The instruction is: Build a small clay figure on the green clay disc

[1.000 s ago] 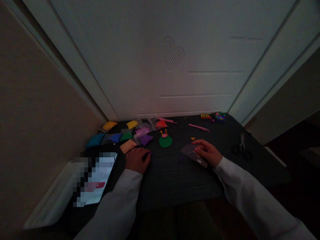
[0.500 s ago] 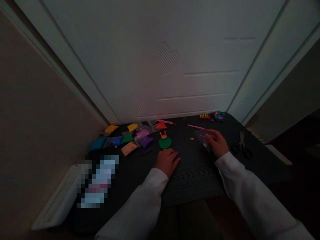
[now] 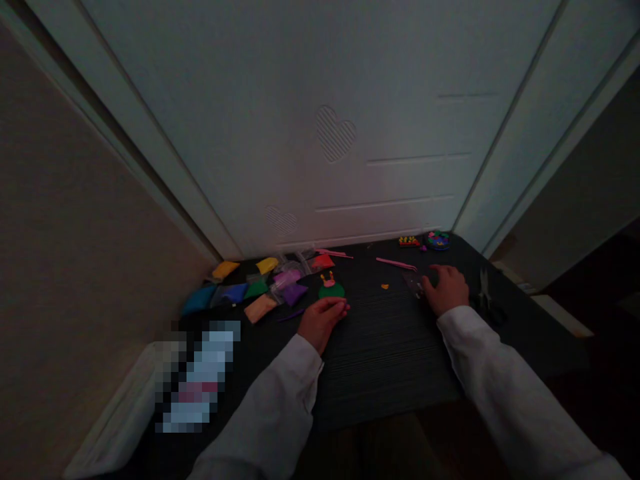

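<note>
Left hand (image 3: 320, 323) pinched (right hand (image 3: 449, 290) loosely curled).

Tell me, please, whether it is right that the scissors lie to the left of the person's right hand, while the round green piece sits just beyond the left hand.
Not quite: the head view shows the scissors to the right of the right hand. The round green piece does sit just beyond the left hand.

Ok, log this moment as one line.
Left hand: pinched, contents unclear, near green disc | right hand: open, by clear sheet, contact unclear | scissors: right of right hand
</note>
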A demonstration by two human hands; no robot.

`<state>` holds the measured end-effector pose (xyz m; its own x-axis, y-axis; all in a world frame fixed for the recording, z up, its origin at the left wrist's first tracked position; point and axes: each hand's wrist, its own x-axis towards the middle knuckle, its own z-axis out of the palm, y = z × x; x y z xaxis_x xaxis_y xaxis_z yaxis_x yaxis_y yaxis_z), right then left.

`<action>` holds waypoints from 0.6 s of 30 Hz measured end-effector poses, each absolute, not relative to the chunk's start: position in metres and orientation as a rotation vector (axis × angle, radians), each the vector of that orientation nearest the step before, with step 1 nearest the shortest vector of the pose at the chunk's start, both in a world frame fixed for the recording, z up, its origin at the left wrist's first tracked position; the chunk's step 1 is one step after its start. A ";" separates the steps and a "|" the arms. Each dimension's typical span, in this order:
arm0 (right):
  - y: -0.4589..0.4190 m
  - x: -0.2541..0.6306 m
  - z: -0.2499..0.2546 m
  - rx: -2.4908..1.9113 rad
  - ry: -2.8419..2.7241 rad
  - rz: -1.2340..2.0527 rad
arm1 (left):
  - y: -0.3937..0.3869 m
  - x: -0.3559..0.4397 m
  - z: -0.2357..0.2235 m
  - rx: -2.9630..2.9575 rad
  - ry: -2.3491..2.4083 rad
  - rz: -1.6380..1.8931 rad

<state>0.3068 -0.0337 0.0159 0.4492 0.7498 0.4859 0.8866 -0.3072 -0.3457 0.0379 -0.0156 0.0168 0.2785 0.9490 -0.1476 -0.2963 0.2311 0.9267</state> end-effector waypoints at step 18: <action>-0.022 0.231 0.040 -1.375 -1.859 -0.078 | -0.009 0.044 0.030 0.605 0.733 0.952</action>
<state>0.2313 -0.0220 0.0400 -0.0843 0.7759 0.6252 0.8256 0.4057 -0.3921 0.0438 -0.0093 0.0300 0.3811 0.8798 -0.2842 -0.4995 0.4546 0.7375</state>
